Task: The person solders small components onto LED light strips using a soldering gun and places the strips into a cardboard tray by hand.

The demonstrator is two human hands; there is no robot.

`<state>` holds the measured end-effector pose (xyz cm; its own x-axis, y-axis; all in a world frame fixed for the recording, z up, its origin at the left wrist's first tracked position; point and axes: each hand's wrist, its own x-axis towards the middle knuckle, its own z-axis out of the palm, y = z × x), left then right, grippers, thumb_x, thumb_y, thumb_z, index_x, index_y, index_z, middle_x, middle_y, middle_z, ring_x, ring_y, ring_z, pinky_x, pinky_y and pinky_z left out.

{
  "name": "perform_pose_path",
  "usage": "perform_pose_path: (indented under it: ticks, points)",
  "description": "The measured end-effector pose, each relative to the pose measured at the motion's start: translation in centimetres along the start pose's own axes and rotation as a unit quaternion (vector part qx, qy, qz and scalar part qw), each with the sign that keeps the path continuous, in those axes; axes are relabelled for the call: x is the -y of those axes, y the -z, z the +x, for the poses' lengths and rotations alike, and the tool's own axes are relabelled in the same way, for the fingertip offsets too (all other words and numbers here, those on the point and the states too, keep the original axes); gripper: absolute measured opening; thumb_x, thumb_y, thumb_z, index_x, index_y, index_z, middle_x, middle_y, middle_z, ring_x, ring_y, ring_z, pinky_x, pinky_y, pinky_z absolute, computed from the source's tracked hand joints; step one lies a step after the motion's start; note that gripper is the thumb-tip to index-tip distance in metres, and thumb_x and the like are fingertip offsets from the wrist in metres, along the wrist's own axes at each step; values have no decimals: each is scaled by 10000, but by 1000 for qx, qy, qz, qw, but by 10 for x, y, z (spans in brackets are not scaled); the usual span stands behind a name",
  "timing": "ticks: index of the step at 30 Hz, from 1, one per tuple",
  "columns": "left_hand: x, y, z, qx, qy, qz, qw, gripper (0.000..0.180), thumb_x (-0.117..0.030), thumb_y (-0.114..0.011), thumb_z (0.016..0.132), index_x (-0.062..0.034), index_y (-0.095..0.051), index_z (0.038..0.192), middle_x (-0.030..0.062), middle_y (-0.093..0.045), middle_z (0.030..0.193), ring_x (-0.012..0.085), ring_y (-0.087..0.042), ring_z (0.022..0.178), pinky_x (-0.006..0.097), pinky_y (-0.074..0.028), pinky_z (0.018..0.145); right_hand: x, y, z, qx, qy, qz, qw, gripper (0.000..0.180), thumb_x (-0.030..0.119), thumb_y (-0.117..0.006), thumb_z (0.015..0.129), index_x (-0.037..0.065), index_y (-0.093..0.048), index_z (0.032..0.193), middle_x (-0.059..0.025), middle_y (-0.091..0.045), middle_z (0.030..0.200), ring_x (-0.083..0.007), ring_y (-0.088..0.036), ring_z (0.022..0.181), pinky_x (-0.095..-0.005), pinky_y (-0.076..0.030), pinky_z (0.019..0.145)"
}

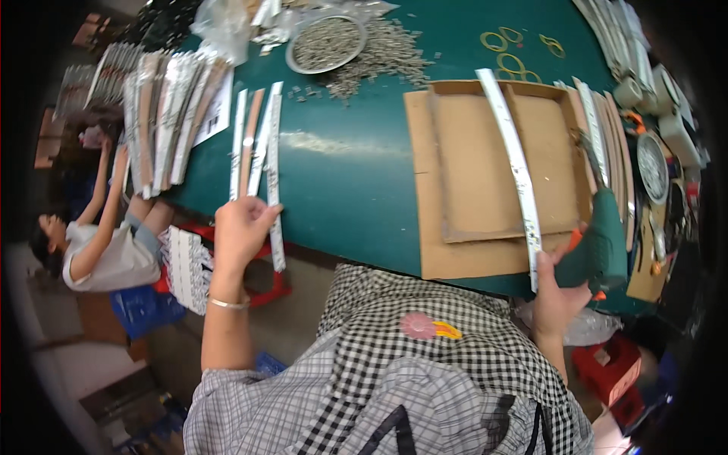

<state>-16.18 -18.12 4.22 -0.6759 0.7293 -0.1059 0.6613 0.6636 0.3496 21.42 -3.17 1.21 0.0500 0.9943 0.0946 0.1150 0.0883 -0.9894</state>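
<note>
Long and thin, each held at one place only

Lying lengthwise across the cardboard tray (474, 174), right side of scene: a long white strip (516, 159), with near end reaching past the tray's near edge. Gripped at this end by the right hand (556, 294), thumb and fingers closed; cannot tell whether also touching the green tool (609, 243), just beside. To the left, pinched between thumb and fingers of the left hand (244, 231), quite closed: a second white strip (274, 144), with near part hanging beyond the edge of the green tabletop (341, 182).

Might swing or twist on the right, because held only at the near end; might also knock the green tool. On the left, could slide down if loosened, owing to the overhang, or drag the neighbouring strips (238, 144) along.

For materials: thin, flat, slightly curved strips, with dark marks on white; brown, matt cardboard with low walls and a divider; smooth, shiny tabletop. Farther away, small grey metal-looking pieces (390, 57), around and inside a round bowl (289, 54); far left, thick bundles of strips (163, 117), white and pinkish brown.
</note>
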Motion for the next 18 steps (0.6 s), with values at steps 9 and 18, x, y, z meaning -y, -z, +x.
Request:
perform_pose_path:
  ticks: [9,18]
  points:
    - [-61,-3,-23,219,54,-538,812,111,-56,-637,871,2,-577,799,82,-624,628,106,-549,418,202,-420,366,1,7,4,4,0,-3,1000,651,-117,-671,754,-19,-394,1335,-62,-538,1084,-85,-516,776,-229,-462,718]
    - [-196,-69,-16,422,50,-597,681,182,-130,-589,942,51,-577,926,109,-663,735,131,-629,542,235,-532,470,2,17,7,-23,-12,-3,1000,629,-100,-676,755,-38,-412,1323,-70,-535,1089,-88,-516,817,-235,-455,761]
